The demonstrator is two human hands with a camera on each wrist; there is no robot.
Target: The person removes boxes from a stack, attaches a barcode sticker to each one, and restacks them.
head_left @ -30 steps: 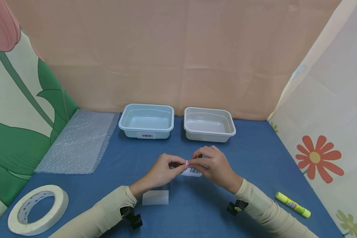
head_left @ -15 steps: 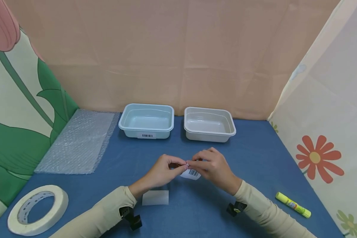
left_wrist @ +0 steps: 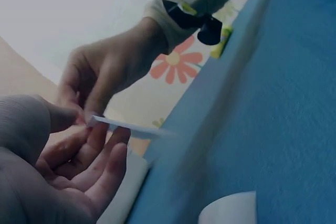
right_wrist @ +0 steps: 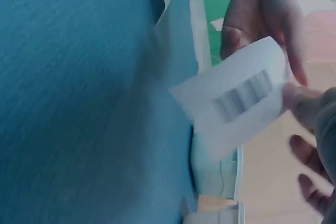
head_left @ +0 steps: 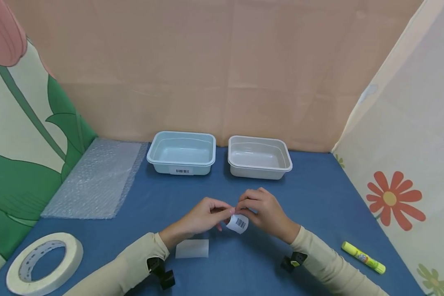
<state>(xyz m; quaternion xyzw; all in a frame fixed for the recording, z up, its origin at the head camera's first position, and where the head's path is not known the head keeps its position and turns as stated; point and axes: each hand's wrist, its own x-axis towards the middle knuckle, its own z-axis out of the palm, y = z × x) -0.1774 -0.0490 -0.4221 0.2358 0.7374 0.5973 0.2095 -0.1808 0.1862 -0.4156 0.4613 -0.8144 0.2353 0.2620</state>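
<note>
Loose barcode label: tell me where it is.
In the head view's lower half, the label is just right of center, held between the left hand and right hand, below the gray tub.

Left hand (head_left: 203,216), right hand (head_left: 267,213) and pinched barcode label (head_left: 238,224) obstruct the centre. Passage exists over blue cloth (head_left: 318,197) between right hand and glue stick (head_left: 363,257). Ahead, blue tub (head_left: 201,169) and grey tub (head_left: 258,172) obstruct, a narrow gap separating them.

white label (head_left: 238,223) barcode-striped in black, plain blue tabletop (head_left: 225,265) below it, baby-blue tub (head_left: 202,169) behind it, yellowy-green glue stick (head_left: 363,257) right of it
</note>
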